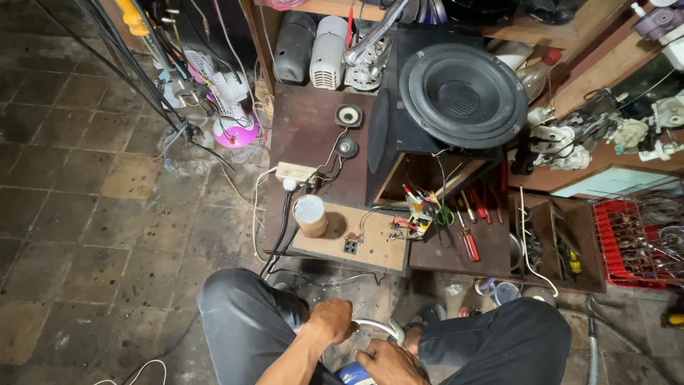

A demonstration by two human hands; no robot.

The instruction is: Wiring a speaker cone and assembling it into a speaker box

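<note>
Between my knees, at the bottom edge of the view, I find a white curved tube [376,326] arching over a blue and white appliance body [354,373], of which only the top shows. My left hand [333,321] is closed over the left end of the tube, fingers wrapped round it. My right hand [388,360] rests knuckles up on the appliance just beside the tube; its fingers are curled under, and I cannot tell whether they grip anything. Both legs are in dark trousers, spread to either side on the tiled floor [78,235]. Ahead of the hands lies a flat wooden board [370,249] carrying a cardboard cylinder with a mesh top [310,215], a black socket block [350,247] and a small bundle of coloured wires [410,224]. Right of the board, red-handled screwdrivers [469,239] lie in a wooden tray. Behind stands a dark speaker cabinet with a large black woofer [462,94], and a brown panel with two small speakers [348,128]. A red crate [605,235] sits at the far right, a small white fan [226,89] at the far left.
</note>
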